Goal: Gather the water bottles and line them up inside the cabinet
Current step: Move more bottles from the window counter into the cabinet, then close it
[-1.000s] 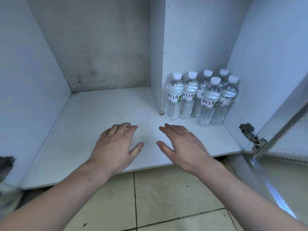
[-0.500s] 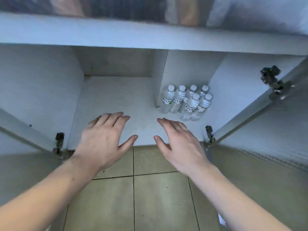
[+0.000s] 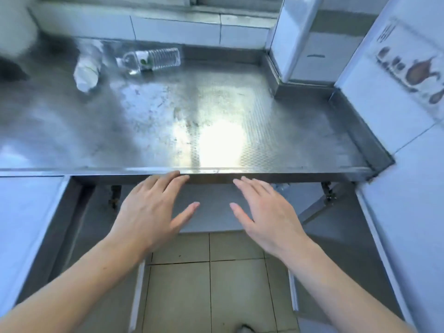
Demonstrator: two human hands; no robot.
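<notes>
While both hands hang empty over the open cabinet below the front edge of the desk, two water bottles are seen lying on their sides at the far left of the steel top. Furthest to the left, the blurred bottle is laid with its long axis running roughly from far to near, its near end turned toward the person. Just to its right, the clear bottle is laid across the view, cap to the left and base to the right, close to the back wall. Next comes the left hand, fingers straight and spread, nothing held in its grip; it is judged to be the nearer one to both bottles. The right hand is likewise flat and empty, well apart from them. A reach forward and leftward over the desk would probably be needed.
</notes>
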